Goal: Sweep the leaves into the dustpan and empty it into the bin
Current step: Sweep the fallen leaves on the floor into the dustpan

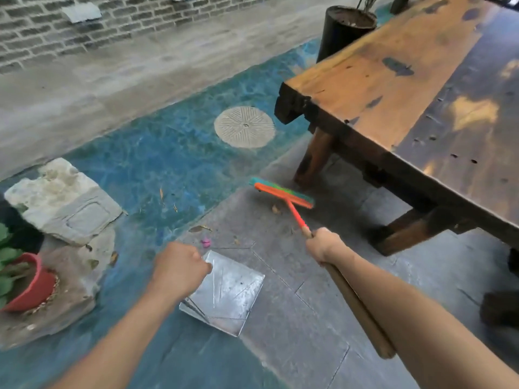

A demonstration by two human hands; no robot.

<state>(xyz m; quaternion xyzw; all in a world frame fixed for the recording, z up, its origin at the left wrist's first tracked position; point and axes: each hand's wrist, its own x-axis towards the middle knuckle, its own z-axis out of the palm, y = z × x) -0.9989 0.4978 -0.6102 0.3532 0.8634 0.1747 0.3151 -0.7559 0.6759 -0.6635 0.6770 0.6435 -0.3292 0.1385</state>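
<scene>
The right hand [323, 245] is closed in a fist around the handle of a broom [283, 193], gripping where the orange section meets the wooden shaft, which runs back along the forearm. The broom's head, orange on top with green-blue bristles, sits on the grey paving near the leg of a heavy wooden table [407, 88], and it is blurred. 1 brown leaf [276, 209] lies just beside the head on the near side.

The left hand [179, 269] is curled shut above the metal dustpan [227, 296], apparently around its thin wire handle (the grip itself is hidden under the fingers). The dustpan lies flat on the paving between the 2 arms, its tray shiny and bare of leaves. A longer leaf [200, 228] and a small pink scrap [205, 242] lie just beyond its far edge, and a few thin leaves [168, 200] are scattered farther off on the blue-green painted strip.

At left a red flowerpot [35, 284] with green foliage stands against pale stone blocks [61, 203]. A round drain cover [245, 127] is set in the painted strip, and a black planter [342, 32] stands behind the table.
</scene>
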